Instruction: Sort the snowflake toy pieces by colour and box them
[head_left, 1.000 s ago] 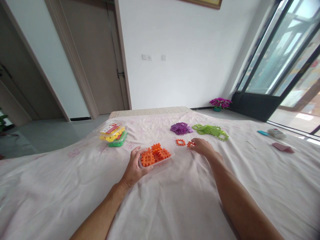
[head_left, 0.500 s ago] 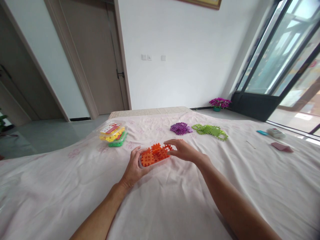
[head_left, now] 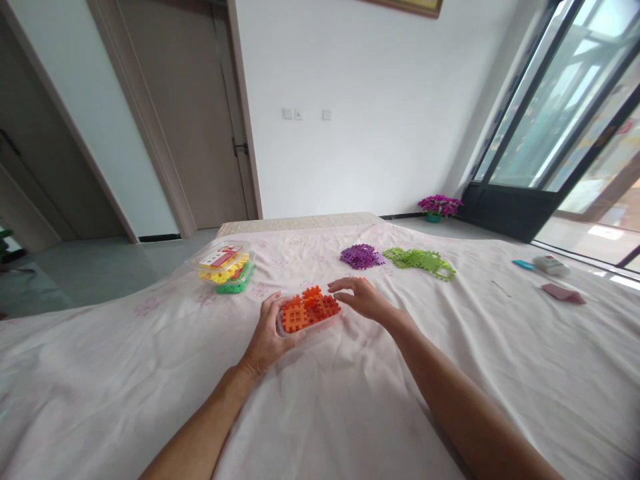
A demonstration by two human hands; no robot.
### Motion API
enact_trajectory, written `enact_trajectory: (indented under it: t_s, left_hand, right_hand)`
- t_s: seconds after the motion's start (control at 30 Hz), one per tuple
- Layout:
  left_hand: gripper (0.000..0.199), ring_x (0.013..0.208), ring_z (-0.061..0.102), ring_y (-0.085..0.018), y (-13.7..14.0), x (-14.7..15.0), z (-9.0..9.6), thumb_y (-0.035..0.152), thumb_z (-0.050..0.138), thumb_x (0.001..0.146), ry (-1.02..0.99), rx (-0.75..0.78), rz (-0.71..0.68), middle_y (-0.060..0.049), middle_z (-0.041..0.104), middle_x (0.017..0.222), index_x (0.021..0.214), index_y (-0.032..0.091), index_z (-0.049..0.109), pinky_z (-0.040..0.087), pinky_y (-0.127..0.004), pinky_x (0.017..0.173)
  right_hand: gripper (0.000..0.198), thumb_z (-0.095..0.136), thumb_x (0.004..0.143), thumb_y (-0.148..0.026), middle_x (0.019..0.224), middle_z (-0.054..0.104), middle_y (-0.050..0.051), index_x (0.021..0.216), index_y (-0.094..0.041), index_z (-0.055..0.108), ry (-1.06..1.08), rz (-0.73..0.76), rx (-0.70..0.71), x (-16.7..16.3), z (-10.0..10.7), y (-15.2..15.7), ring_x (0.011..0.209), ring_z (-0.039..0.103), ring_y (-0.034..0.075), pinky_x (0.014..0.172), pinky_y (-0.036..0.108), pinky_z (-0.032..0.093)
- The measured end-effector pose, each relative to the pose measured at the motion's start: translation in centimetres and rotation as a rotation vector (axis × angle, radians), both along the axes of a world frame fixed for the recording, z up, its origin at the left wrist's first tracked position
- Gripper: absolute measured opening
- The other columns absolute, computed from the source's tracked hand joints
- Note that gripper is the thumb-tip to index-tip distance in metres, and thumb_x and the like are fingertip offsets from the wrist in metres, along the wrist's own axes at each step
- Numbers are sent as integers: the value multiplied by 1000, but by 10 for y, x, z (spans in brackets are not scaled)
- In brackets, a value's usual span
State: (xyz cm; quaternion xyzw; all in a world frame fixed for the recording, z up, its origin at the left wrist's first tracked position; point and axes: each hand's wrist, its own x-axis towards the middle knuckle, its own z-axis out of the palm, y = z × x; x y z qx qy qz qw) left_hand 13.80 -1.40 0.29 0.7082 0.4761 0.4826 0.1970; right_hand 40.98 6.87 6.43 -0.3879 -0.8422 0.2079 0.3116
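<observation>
A clear plastic box [head_left: 316, 327] full of orange notched building pieces [head_left: 313, 308] stands on the cloth in front of me. My left hand [head_left: 271, 333] grips its left end, fingers behind and thumb along the near side. Just past the right end, my right hand [head_left: 363, 300] hovers with fingers apart and nothing visible between them. A bit of orange shows behind its knuckles; what it is I cannot make out. Beyond that hand lie a purple heap of notched pieces [head_left: 361, 256] and a flat spread of light green ones [head_left: 420, 261].
Stacked clear boxes [head_left: 225, 267] with yellow and green pieces stand at the back left. On the right of the pinkish-white cloth [head_left: 320, 413] are a white packet [head_left: 551, 265], a blue item [head_left: 523, 265], a thin stick [head_left: 501, 288] and a folded pink cloth [head_left: 563, 293].
My right hand has let go of an orange piece at the box's right end and lifted slightly away. That piece now sits lower among the others. My left hand keeps its hold.
</observation>
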Motion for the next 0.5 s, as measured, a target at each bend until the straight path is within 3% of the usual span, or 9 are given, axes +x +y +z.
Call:
enact_trajectory:
  t_s: [0.1,0.17,0.33,0.5]
  left_hand:
    - [71,143,31,-34,1,0,0,42,79,72,-22,17,-7,-15,38,143,133,22,49,28,-55,119]
    - [70,143,33,-34,2,0,0,40,79,72,-42,29,-16,-14,40,142,133,22,48,29,-55,119]
    - [75,142,34,-33,2,0,-1,40,79,74,-60,40,-38,-13,40,143,137,24,43,29,-53,119]
    - [84,143,33,-32,1,0,-1,42,78,74,-76,23,-39,-13,37,147,144,25,36,29,-52,120]
  right_hand:
    - [34,53,87,-16,116,73,7,114,-22,73,-51,-336,61,22,-13,16,107,68,25,98,40,50]
    - [40,50,89,-15,125,69,11,123,-17,69,-170,-469,110,38,-25,26,117,63,27,104,41,45]
    - [52,53,94,-29,148,51,15,143,-13,51,-420,-531,105,59,-52,31,139,40,33,112,43,34]
    - [43,50,97,-40,134,61,12,134,-21,60,-465,-524,78,57,-52,26,123,53,28,103,36,38]
